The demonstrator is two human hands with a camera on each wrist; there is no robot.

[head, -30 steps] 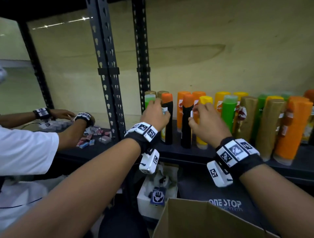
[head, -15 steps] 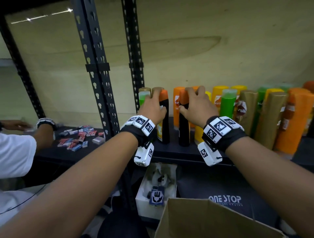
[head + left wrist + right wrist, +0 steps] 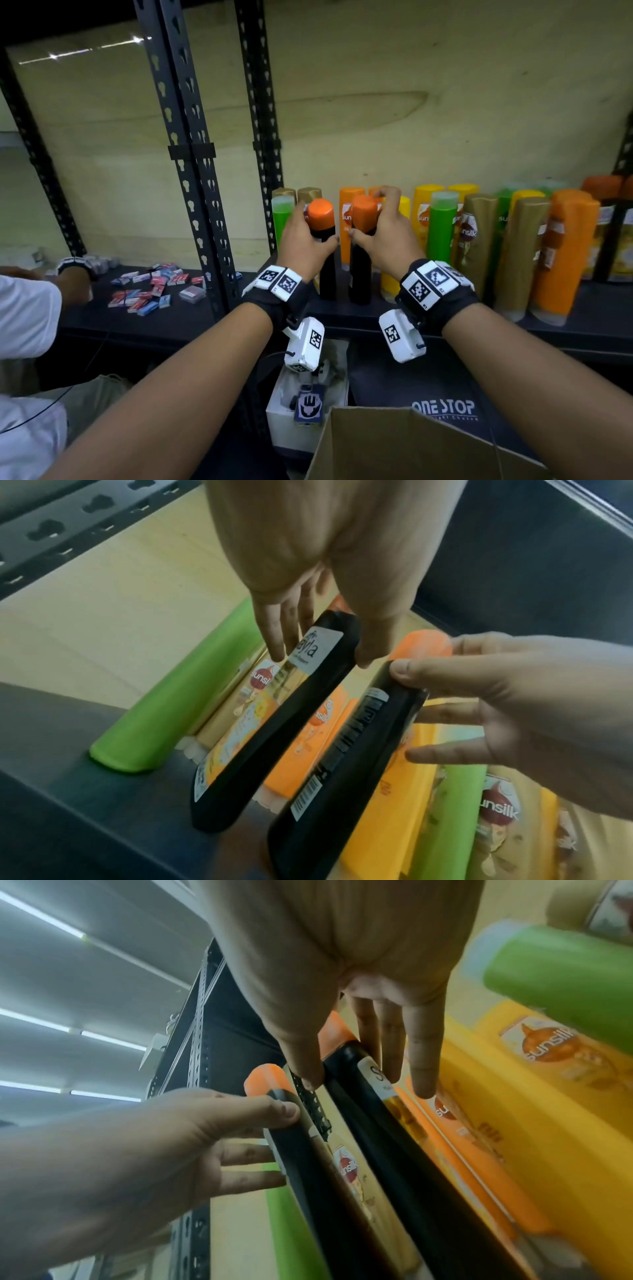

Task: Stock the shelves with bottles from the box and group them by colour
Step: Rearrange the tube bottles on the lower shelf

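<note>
Two black bottles with orange caps stand side by side at the front of the dark shelf (image 3: pixel 376 317). My left hand (image 3: pixel 305 241) grips the left black bottle (image 3: pixel 327 274) just under its cap, thumb on the near side. My right hand (image 3: pixel 385 236) grips the right black bottle (image 3: pixel 359 282) the same way. In the left wrist view my left hand (image 3: pixel 318 561) holds its bottle (image 3: pixel 274 723), and my right hand (image 3: pixel 514 710) holds the other bottle (image 3: pixel 342 764). The cardboard box (image 3: pixel 411 448) is open below; its inside is hidden.
Behind and to the right stand green (image 3: pixel 442 226), orange (image 3: pixel 351 212), yellow (image 3: pixel 424 209) and gold (image 3: pixel 479 236) bottles. A black rack upright (image 3: pixel 191 171) rises on the left. Another person's arm (image 3: pixel 73 274) reaches over small packets (image 3: pixel 154 287) on the neighbouring shelf.
Both hands have slid down from the caps to the bottles' upper bodies, so the orange caps now show. The other person's arms have drawn back to the left.
</note>
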